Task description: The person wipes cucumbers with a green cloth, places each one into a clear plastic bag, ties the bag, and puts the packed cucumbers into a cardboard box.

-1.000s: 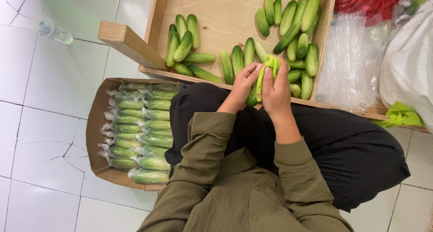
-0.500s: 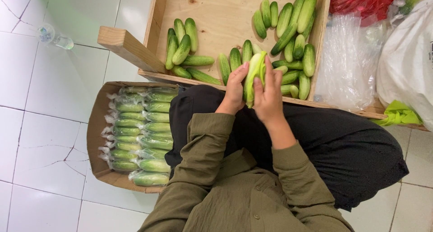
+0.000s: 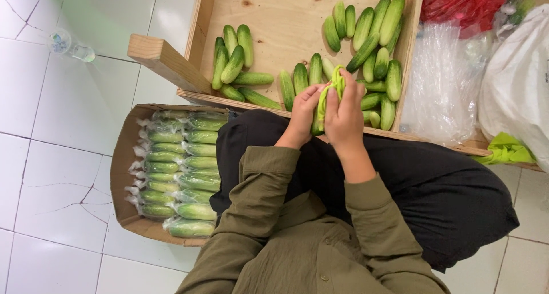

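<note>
Both hands, the left hand [image 3: 302,112] and right hand [image 3: 345,114], are grasping one cucumber [image 3: 323,102] in a clenched grip, with loose cucumbers [image 3: 366,37] lying just beyond in the wooden crate [image 3: 269,20].

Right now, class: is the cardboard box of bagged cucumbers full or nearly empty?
Nearly full: the cardboard box holds two packed rows of bagged cucumbers.

a single head-worn camera looks steeply down from close above the lap, taking in the wooden tray [image 3: 303,25] ahead and the floor [image 3: 51,157] alongside.
</note>
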